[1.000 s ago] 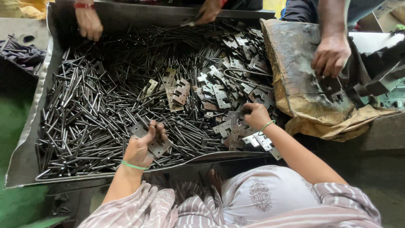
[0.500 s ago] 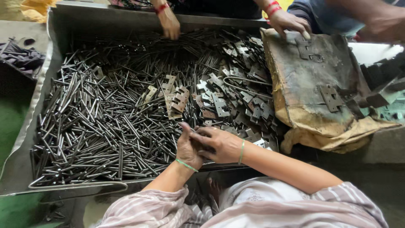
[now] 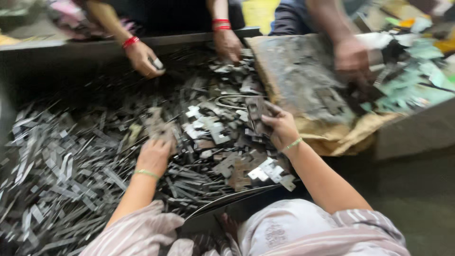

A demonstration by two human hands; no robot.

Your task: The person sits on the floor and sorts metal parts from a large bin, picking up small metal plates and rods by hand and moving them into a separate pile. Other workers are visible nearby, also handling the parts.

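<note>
Grey steel fills a wide metal tray (image 3: 57, 47): long thin rods (image 3: 52, 189) heaped on the person's left side, flat notched plates (image 3: 213, 130) piled toward the middle and right. The left hand (image 3: 154, 154) rests palm down on the heap where rods and plates meet, its fingers curled around a pale flat plate piece (image 3: 154, 125) that sticks up beyond the fingertips; blur hides how firmly it is held. The right hand (image 3: 280, 127) is raised just above the plates near the tray's right edge, fingers closed around a dark flat plate (image 3: 256, 111) held upright. Each wrist wears a thin green band. Bright cut plates (image 3: 268, 171) lie at the near rim just below the right forearm. Beside the right hand, a stained brown sack (image 3: 303, 90) drapes over the tray's right wall. On the far side, another person's two hands (image 3: 147, 59), both with red bangles, reach into the pile, one pinching a small light piece. A third person's hand (image 3: 351, 59) presses on the sack near dark metal parts. The whole view is smeared by motion, so fine detail cannot be read.
</note>
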